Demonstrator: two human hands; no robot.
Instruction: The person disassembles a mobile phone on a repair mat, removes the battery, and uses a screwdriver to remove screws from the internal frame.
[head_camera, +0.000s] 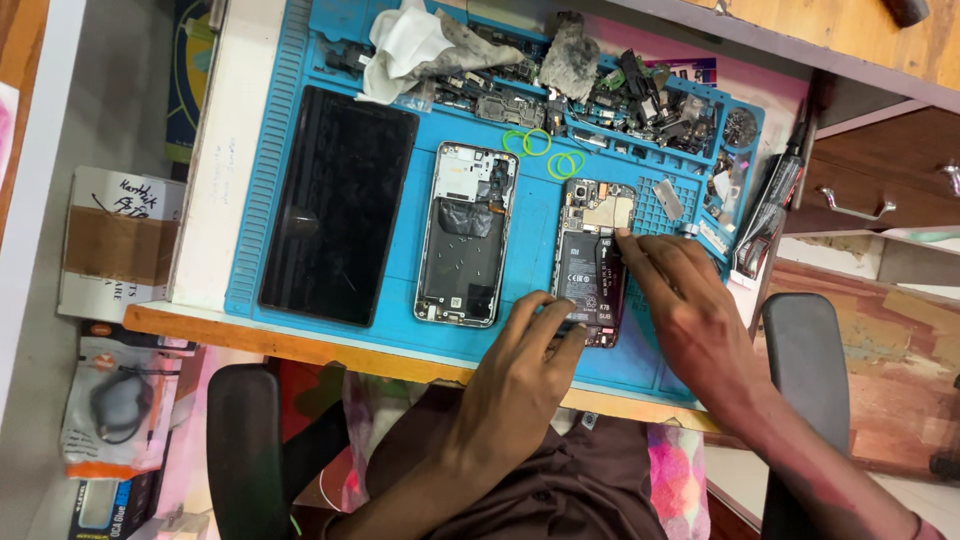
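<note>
An opened phone (592, 250) with its battery and circuit board showing lies on the blue work mat (420, 120), right of centre. My left hand (520, 375) presses its fingers on the phone's lower left edge. My right hand (680, 300) rests on the phone's right side, with a fingertip at the board near the battery's top. Whether it pinches a small tool I cannot tell. An empty phone frame (467, 235) lies to the left, and a black screen panel (335, 205) lies further left.
Trays along the mat's far edge hold several loose phone parts (640, 95), a white cloth (410, 45) and a grey cloth (568, 55). Green rubber rings (545, 150) lie on the mat. A wooden drawer unit (880, 190) stands right. Black chair armrests (805, 365) flank me.
</note>
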